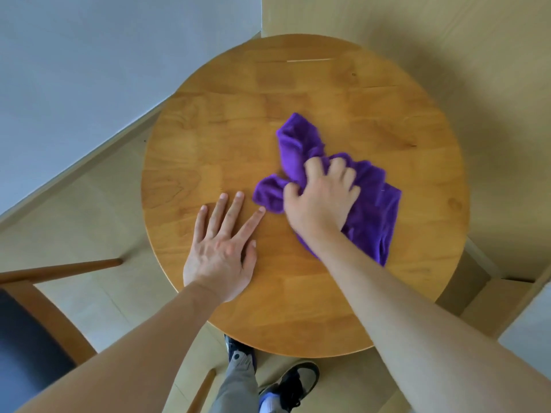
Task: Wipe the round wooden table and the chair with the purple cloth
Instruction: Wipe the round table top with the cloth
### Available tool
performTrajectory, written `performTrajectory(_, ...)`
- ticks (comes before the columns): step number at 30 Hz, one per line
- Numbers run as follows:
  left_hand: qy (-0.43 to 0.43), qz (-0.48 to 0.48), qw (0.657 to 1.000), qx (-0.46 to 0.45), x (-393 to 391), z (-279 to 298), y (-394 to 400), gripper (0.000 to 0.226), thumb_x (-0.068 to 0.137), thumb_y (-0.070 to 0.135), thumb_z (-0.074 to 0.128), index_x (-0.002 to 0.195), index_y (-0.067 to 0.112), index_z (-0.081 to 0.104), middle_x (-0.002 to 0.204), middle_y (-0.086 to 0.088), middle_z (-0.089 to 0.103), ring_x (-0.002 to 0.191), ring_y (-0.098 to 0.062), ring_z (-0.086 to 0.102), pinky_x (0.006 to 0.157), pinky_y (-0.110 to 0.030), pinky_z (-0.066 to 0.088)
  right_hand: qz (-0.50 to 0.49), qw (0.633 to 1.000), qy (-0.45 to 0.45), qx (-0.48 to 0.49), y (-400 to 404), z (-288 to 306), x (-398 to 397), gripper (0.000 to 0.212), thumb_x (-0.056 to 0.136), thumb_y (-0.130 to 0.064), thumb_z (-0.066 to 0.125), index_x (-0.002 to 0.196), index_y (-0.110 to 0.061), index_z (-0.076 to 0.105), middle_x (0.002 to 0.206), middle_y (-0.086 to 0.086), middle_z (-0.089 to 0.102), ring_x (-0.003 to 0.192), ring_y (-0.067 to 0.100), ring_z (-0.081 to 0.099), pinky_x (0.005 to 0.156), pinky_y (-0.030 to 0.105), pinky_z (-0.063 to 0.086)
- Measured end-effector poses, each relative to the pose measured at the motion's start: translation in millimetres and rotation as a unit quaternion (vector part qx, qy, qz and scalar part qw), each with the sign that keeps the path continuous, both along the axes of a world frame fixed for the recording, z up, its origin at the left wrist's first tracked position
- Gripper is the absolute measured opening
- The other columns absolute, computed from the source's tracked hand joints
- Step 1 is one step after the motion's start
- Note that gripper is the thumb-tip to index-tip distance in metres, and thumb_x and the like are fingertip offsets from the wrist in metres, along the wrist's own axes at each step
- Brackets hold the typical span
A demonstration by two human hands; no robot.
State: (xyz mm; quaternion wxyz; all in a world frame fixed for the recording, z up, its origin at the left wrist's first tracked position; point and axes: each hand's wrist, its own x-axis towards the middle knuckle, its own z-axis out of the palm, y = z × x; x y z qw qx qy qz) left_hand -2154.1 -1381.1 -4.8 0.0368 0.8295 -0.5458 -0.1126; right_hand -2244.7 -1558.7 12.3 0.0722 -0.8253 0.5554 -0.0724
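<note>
The round wooden table (226,129) fills the middle of the head view. A crumpled purple cloth (375,210) lies on its right half. My right hand (320,201) grips the cloth's bunched middle, fingers curled into the fabric, and covers part of it. My left hand (222,245) rests flat on the tabletop just left of the cloth, fingers straight and spread, the index fingertip almost at the cloth's edge. The chair (35,311), wooden frame with a dark blue seat, is at the lower left, beside the table.
A grey wall (89,70) with a skirting board runs along the upper left. Pale floor (98,210) surrounds the table. My legs and dark shoes (298,383) show below the table's near edge. A low pale step or box (512,305) sits at the right.
</note>
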Motion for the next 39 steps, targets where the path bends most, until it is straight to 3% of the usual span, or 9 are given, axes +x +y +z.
performTrajectory(7, 0.001, 0.000, 1.000, -0.003, 0.5, -0.8, -1.0, 0.055, 0.098, 0.041, 0.035, 0.152, 0.036, 0.036, 0.166, -0.008, 0.027, 0.158, -0.027, 0.006, 0.125, -0.055, 0.012, 0.440, 0.897, 0.007, -0.045, -36.3, -1.7, -38.3, 0.037, 0.074, -0.039, 0.060, 0.104, -0.017, 0.067, 0.102, 0.017, 0.056, 0.091, 0.036, 0.051, 0.067, 0.045, 0.043)
performTrajectory(12, 0.006, 0.000, 1.000, -0.003, -1.2, -0.7, -0.4, 0.061, 0.101, 0.042, 0.028, 0.161, 0.039, 0.019, 0.171, -0.003, 0.009, 0.158, -0.027, 0.001, 0.124, -0.055, 0.011, 0.138, 0.988, 0.040, -0.057, -105.2, -5.5, -30.0, 0.040, 0.082, -0.043, 0.055, 0.111, -0.016, 0.064, 0.112, 0.017, 0.055, 0.101, 0.040, 0.050, 0.078, 0.048, 0.046)
performTrajectory(16, 0.013, 0.001, 1.000, -0.001, -1.4, -0.1, 1.0, 0.061, 0.100, 0.042, 0.029, 0.161, 0.039, 0.019, 0.171, -0.003, 0.009, 0.158, -0.027, 0.000, 0.125, -0.055, 0.010, -0.095, 0.995, 0.003, -0.005, -75.3, -1.6, 16.8, 0.039, 0.078, -0.044, 0.059, 0.110, -0.022, 0.063, 0.120, 0.015, 0.053, 0.112, 0.039, 0.048, 0.086, 0.051, 0.040)
performTrajectory(22, 0.002, -0.007, 1.000, 0.004, -1.7, -1.2, 0.0, 0.055, 0.098, 0.041, 0.035, 0.153, 0.032, 0.037, 0.163, -0.010, 0.032, 0.157, -0.030, 0.008, 0.124, -0.056, 0.012, 0.209, 0.977, -0.037, -0.012, 19.9, -6.2, 35.3, 0.034, 0.072, -0.042, 0.056, 0.098, -0.022, 0.063, 0.104, 0.010, 0.053, 0.094, 0.034, 0.048, 0.073, 0.045, 0.039)
performTrajectory(26, 0.006, -0.004, 1.000, 0.008, -2.4, 0.0, -0.2, 0.058, 0.099, 0.042, 0.035, 0.157, 0.037, 0.029, 0.165, -0.008, 0.027, 0.157, -0.029, 0.007, 0.125, -0.055, 0.010, 0.374, 0.926, -0.050, -0.027, -28.4, -6.3, 19.0, 0.033, 0.072, -0.035, 0.063, 0.099, -0.017, 0.069, 0.101, 0.015, 0.057, 0.089, 0.036, 0.053, 0.069, 0.045, 0.042)
performTrajectory(31, 0.014, -0.003, 1.000, -0.007, -0.5, -0.4, 1.6, 0.062, 0.100, 0.043, 0.031, 0.161, 0.040, 0.019, 0.171, -0.004, 0.010, 0.158, -0.028, 0.002, 0.124, -0.056, 0.010, 0.034, 0.998, -0.042, -0.033, -93.4, -9.6, 21.9, 0.038, 0.081, -0.041, 0.057, 0.110, -0.019, 0.065, 0.114, 0.014, 0.056, 0.103, 0.039, 0.050, 0.078, 0.047, 0.043)
performTrajectory(35, 0.030, 0.023, 0.999, -0.017, -3.0, 8.0, -8.1, 0.058, 0.092, 0.038, 0.042, 0.149, 0.033, 0.044, 0.163, -0.004, 0.034, 0.151, -0.033, 0.027, 0.118, -0.055, 0.024, 0.024, 0.999, -0.018, -0.038, -91.5, -11.0, 22.2, 0.039, 0.083, -0.043, 0.054, 0.112, -0.018, 0.062, 0.118, 0.014, 0.054, 0.105, 0.037, 0.049, 0.080, 0.048, 0.042)
performTrajectory(37, 0.047, 0.050, 0.996, -0.063, 5.9, 17.3, -33.0, 0.046, 0.080, 0.032, 0.045, 0.123, 0.023, 0.061, 0.132, -0.002, 0.056, 0.119, -0.035, 0.051, 0.099, -0.052, 0.040, 0.028, 0.999, -0.013, -0.035, -93.4, -11.5, 18.0, 0.039, 0.084, -0.043, 0.054, 0.114, -0.019, 0.062, 0.121, 0.014, 0.053, 0.108, 0.037, 0.047, 0.083, 0.049, 0.042)
performTrajectory(39, 0.035, 0.046, 0.995, -0.079, 29.5, 19.7, -64.1, 0.045, 0.076, 0.032, 0.044, 0.117, 0.019, 0.060, 0.120, -0.004, 0.054, 0.108, -0.033, 0.049, 0.100, -0.052, 0.039, 0.029, 0.999, -0.014, -0.042, -94.5, -12.1, 19.6, 0.040, 0.085, -0.044, 0.054, 0.115, -0.020, 0.061, 0.122, 0.014, 0.053, 0.109, 0.037, 0.047, 0.085, 0.050, 0.043)
